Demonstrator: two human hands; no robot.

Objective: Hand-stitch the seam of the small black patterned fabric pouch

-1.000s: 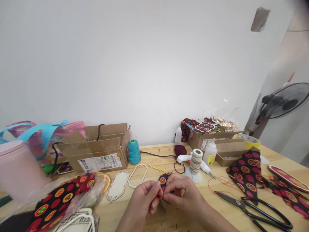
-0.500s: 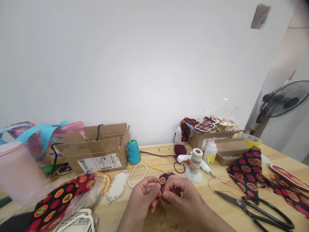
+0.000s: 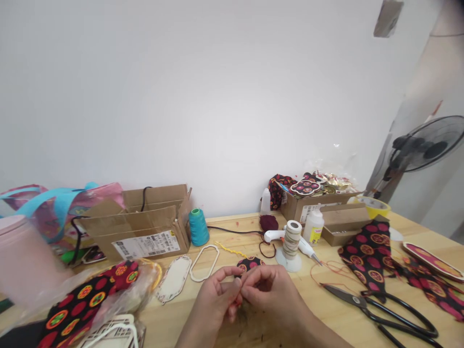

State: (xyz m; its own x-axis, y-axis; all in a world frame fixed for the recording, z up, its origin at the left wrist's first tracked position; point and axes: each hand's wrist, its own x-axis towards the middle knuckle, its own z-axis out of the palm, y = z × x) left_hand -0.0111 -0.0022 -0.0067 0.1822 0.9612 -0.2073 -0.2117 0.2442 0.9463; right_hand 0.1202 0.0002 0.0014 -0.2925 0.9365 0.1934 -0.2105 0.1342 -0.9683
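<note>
At the table's near middle, my left hand (image 3: 221, 295) and my right hand (image 3: 270, 292) meet, thumbs and index fingers pinched and fingertips touching. A small black fabric piece (image 3: 250, 262) with dark red and orange round motifs sticks up from behind the fingertips. Both hands appear closed on it, though its lower part and the exact grip are hidden. Below the fingers, small dark bits lie on the wood. Just beyond the hands are a pale oval ring frame (image 3: 195, 276) and a yellow cord (image 3: 231, 250). A thread cone (image 3: 291, 240) on a white base stands to their right.
Black-handled scissors (image 3: 391, 311), patterned fabric (image 3: 368, 256), a glue bottle (image 3: 313, 227) and a white glue gun (image 3: 273, 235) lie rightward. A teal thread cone (image 3: 199, 228) and cardboard box (image 3: 152, 227) stand back left. Bagged patterned fabric (image 3: 85, 295) lies front left.
My fingertips have drawn closer together, the right hand shifting slightly left. The fabric piece now shows above and behind the fingertips instead of between them. The view has shifted slightly.
</note>
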